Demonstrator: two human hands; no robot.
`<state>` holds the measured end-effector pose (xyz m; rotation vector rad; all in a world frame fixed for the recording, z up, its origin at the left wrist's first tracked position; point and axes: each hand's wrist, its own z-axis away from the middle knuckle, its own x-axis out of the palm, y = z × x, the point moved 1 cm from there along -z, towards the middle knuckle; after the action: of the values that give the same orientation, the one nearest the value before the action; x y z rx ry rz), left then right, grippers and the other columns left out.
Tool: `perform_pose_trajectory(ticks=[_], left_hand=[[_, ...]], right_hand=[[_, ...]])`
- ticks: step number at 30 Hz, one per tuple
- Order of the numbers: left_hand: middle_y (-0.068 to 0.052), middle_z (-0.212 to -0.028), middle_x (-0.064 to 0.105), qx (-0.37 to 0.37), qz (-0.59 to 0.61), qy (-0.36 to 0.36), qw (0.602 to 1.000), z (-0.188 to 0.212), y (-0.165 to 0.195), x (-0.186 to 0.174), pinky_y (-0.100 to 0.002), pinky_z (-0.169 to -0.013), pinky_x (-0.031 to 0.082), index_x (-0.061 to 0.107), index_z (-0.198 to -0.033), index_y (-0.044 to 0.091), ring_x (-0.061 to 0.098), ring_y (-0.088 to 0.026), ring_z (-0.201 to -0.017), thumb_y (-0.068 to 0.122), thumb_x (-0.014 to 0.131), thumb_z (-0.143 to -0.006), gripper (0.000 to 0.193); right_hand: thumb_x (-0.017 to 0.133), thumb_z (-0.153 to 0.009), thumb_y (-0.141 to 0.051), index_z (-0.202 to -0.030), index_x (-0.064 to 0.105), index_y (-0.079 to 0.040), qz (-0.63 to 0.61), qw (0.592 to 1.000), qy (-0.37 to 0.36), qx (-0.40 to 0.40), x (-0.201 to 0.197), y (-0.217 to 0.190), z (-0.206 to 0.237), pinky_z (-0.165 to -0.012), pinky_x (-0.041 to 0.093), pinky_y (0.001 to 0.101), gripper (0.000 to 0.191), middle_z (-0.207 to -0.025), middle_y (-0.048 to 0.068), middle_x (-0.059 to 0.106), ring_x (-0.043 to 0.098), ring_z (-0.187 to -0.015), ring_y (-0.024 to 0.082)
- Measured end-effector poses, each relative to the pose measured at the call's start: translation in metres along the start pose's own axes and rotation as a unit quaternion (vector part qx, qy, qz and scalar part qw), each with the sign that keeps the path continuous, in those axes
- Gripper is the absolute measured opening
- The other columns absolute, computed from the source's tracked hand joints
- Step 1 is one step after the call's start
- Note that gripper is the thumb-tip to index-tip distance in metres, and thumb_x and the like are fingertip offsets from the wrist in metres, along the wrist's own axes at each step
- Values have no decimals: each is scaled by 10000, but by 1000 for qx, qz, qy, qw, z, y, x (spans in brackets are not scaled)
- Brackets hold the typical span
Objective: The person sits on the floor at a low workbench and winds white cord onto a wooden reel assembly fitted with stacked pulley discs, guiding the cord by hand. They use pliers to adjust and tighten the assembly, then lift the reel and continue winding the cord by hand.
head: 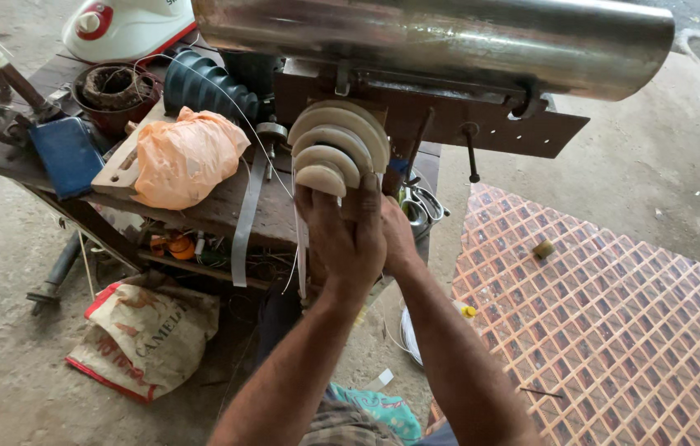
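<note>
A cream stepped pulley (335, 147) sits on the end of a machine with a shiny metal cylinder (441, 35) on top and a brown drilled plate (498, 124) under it. My left hand (343, 235) reaches up from below, its fingertips touching the pulley's smallest step. Just behind it, my right hand (399, 235) is partly hidden by the left; what it touches cannot be seen. Whether either hand grips anything is unclear.
A cluttered wooden bench (226, 206) carries an orange plastic bag (185, 157), a black ribbed rubber boot (205, 87), a blue pouch (67, 154), a pot (114, 95) and a white-and-red iron (127, 25). A printed sack (147, 334) lies on the concrete floor. A patterned mat (614, 322) spreads to the right.
</note>
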<state>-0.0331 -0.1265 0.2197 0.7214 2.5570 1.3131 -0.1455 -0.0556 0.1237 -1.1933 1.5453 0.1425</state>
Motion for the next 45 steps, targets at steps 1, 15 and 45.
perform_pose_trajectory(ticks=[1,15,45], left_hand=[[-261,-1369,545,0,30,2,1000,-1,4,0,-498,-1130,452,514,-1392,-5,540,-373,-1288,338,619,-1095,466],[-74,-1197,594,-133,392,-113,903,56,82,-64,-308,-989,481,529,-1291,-9,561,-128,-1109,269,565,-1173,305],[-215,-1244,644,-37,376,-329,865,-59,215,-124,-415,-971,560,504,-1397,-62,670,-267,-1073,516,493,-1106,647]], right_hand=[[651,-889,-230,-1073,715,-89,-4,1000,8,-10,1,2,1,-865,523,475,240,-1062,166,708,627,-985,393],[643,-984,-276,-1228,627,-67,-607,777,-127,-110,-34,-51,18,-921,559,406,321,-1197,127,689,662,-1088,266],[627,-795,-22,-1192,636,-10,-687,715,120,-58,-158,-54,224,-1241,400,442,397,-1683,188,365,398,-1578,328]])
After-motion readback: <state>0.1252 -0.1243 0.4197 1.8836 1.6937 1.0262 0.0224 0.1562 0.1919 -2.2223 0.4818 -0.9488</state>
